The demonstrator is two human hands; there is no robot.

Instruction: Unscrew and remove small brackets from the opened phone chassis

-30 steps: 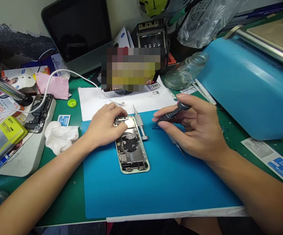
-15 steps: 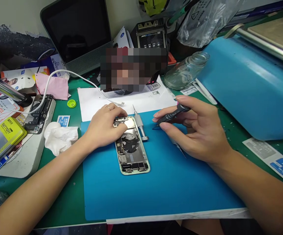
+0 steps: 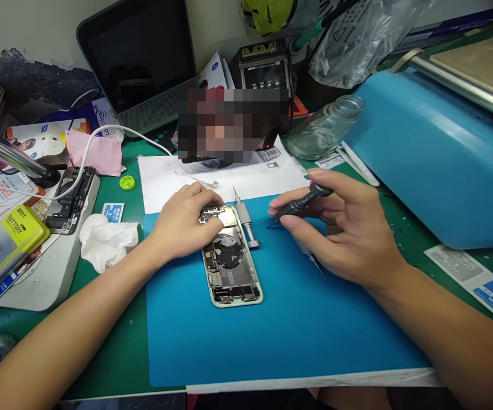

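Observation:
An opened phone (image 3: 234,267) lies on the blue mat (image 3: 212,347), its inner boards and bare housing facing up. My left hand (image 3: 189,222) grips its upper left end, with the thumb over the inside and the fingers at the top edge; part of the phone is hidden there. Between the fingertips of my right hand (image 3: 340,228) is a dark precision screwdriver (image 3: 300,202), slanting down left above the mat, apart from the phone. A grey screwdriver (image 3: 244,217) lies along the phone's right side. Another screwdriver (image 3: 313,261) sits on the mat, partly hidden beneath my right hand.
At the left, a second opened phone (image 3: 69,199) rests on a white device near a crumpled tissue (image 3: 107,242). A white cable (image 3: 144,135) arches over the bench. Behind the mat stand a glass jar (image 3: 325,128) and a dark screen (image 3: 138,54).
The whole view has shifted slightly. Both hands keep the same grip, and the phone and screwdrivers stay where they were on the mat.

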